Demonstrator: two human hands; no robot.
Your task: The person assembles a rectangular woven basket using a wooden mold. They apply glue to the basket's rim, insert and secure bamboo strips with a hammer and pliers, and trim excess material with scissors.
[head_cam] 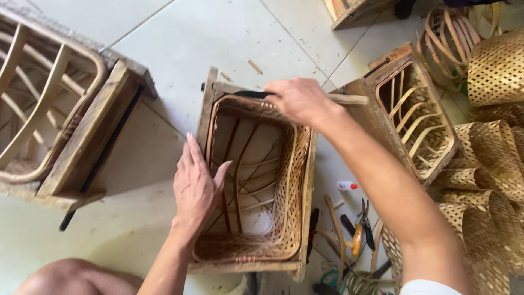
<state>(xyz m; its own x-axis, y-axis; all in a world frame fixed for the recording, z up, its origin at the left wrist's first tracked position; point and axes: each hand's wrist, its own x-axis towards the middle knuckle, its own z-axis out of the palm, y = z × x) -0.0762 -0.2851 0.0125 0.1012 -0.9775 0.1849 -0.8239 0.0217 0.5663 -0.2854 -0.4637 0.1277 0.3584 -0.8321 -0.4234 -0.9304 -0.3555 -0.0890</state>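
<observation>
I observe the left hand [195, 188] lying flat against the left inner wall of a wooden box frame [308, 180] lined with woven cane matting [288, 191]. The right hand [299, 101] grips the frame's far rim. The frame sits on a tiled floor [207, 38]. Pliers [360, 226] lie just right of it.
</observation>
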